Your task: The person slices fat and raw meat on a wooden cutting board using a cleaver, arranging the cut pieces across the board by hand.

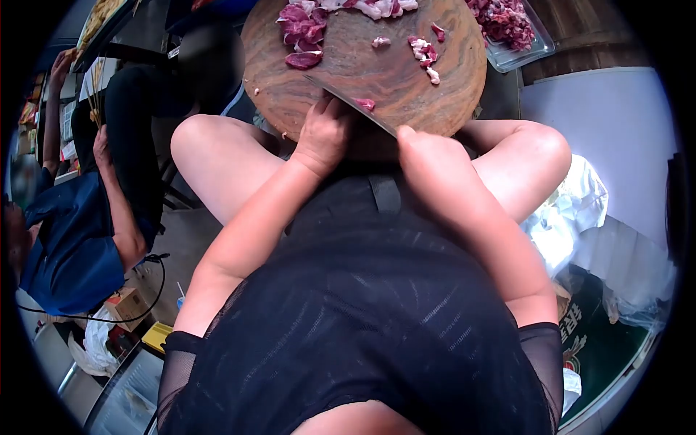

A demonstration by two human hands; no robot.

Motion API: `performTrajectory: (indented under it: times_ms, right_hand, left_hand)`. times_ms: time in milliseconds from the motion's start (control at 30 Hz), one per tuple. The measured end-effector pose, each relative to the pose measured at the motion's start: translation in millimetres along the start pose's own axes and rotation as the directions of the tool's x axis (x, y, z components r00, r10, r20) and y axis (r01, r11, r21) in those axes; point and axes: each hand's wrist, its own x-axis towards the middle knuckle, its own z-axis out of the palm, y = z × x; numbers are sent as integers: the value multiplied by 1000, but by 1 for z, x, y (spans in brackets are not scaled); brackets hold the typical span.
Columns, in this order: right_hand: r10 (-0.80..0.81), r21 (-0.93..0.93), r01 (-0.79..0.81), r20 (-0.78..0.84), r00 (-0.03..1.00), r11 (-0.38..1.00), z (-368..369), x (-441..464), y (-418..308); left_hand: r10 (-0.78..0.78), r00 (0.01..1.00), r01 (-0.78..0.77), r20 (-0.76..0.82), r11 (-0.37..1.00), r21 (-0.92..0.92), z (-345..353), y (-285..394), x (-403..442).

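At my far left, a co-worker in blue (76,243) holds thin skewers (95,90), above a brown cardboard box (127,307) and a yellow plastic box (156,337). My left hand (324,136) has curled fingers beside the blade; I can't tell whether they pinch anything. Red-and-white meat pieces (303,27) lie on the round brown wooden board (362,61). My right hand (433,161) grips the long steel knife (355,106), slanting over the board's near side. Right of the board, a clear plastic tray (538,45) holds chopped red meat (505,23).
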Motion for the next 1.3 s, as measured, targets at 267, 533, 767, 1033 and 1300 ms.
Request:
performTrajectory:
  times_ms: [267, 533, 767, 1033, 1300]
  right_hand:
    - [-30, 29, 28, 75, 997, 999, 0, 39, 28]
    - [53, 27, -49, -178, 983, 998, 2, -24, 45]
    - [-61, -3, 61, -105, 993, 998, 4, -31, 29]
    - [-47, 22, 46, 38, 998, 999, 1, 0, 2]
    - [-88, 34, 86, 60, 994, 996, 6, 29, 11]
  left_hand:
    - [-63, 994, 65, 94, 998, -19, -11, -1, -2]
    - [-224, 974, 216, -31, 961, -175, -17, -8, -8]
    - [-59, 998, 59, -7, 998, 8, -6, -13, -12]
    - [-66, 998, 67, 11, 996, -64, -13, -6, -6]
    - [0, 998, -6, 61, 994, 107, -22, -5, -3]
